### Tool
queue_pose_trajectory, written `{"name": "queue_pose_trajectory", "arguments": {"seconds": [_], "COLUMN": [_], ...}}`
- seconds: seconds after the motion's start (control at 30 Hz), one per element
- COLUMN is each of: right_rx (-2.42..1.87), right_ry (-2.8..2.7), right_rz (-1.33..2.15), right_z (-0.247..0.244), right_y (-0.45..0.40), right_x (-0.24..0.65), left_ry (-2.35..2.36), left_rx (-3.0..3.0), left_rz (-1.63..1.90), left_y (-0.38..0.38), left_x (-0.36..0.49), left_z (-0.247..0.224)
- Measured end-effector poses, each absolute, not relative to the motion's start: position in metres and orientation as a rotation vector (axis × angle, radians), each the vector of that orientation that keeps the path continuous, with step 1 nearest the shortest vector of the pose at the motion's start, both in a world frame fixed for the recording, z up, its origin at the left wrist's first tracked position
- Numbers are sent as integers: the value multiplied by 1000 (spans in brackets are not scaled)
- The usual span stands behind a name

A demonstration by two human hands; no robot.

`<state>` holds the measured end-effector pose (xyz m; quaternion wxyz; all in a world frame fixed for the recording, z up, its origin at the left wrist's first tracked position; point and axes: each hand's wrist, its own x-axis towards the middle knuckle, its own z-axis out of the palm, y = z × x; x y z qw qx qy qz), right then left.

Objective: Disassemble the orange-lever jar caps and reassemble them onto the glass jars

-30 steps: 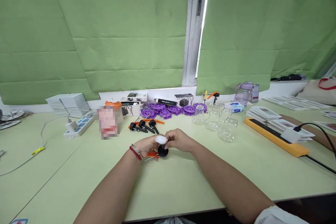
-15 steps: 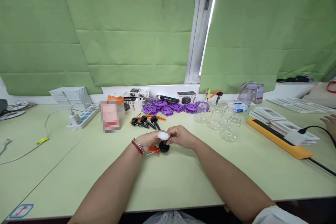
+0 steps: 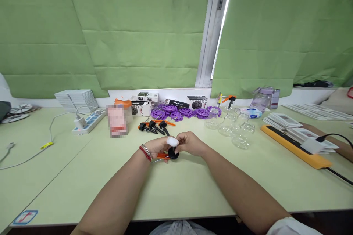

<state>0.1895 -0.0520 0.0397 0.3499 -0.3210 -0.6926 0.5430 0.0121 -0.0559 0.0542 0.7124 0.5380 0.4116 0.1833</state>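
Just in front of me, above the tabletop, both hands meet around a black part with a round cap (image 3: pixel 173 153). My left hand (image 3: pixel 157 148) is closed on it from the left, with an orange strip (image 3: pixel 163 156) and a thin metal rod sticking out under the fingers. My right hand (image 3: pixel 191 144) pinches at the black part from the right. A small white piece (image 3: pixel 172 141) sits between the hands at the top; whether it is loose or worn on a thumb, I cannot tell. Several similar black parts (image 3: pixel 152 127) with orange strips lie beyond my hands.
Behind lie purple openwork discs (image 3: pixel 185 111) and cup holder boxes (image 3: pixel 142 109). Clear glass pieces (image 3: pixel 240 141) stand to the right, near a yellow power strip (image 3: pixel 295 147) and white cards (image 3: pixel 286 121). Another person's arm (image 3: pixel 335 142) reaches in there. A white power strip (image 3: pixel 89 122) is on the left.
My hands keep nearly the same pose around the black part. At the right, the other person's arm has moved in toward the white cards. The view has shifted slightly.
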Motion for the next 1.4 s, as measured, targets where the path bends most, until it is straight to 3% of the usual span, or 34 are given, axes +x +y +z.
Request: {"name": "queue_pose_trajectory", "arguments": {"seconds": [0.37,1.4], "right_rx": [-759,-750], "right_ry": [-1896,-1672], "right_rz": [1202,1376], "right_z": [40,38], "right_y": [-52,-51], "right_x": [192,191], "left_ry": [857,824], "left_rx": [1178,1127], "left_rz": [370,387], "left_y": [-52,-46], "left_x": [12,9], "left_z": [55,48]}}
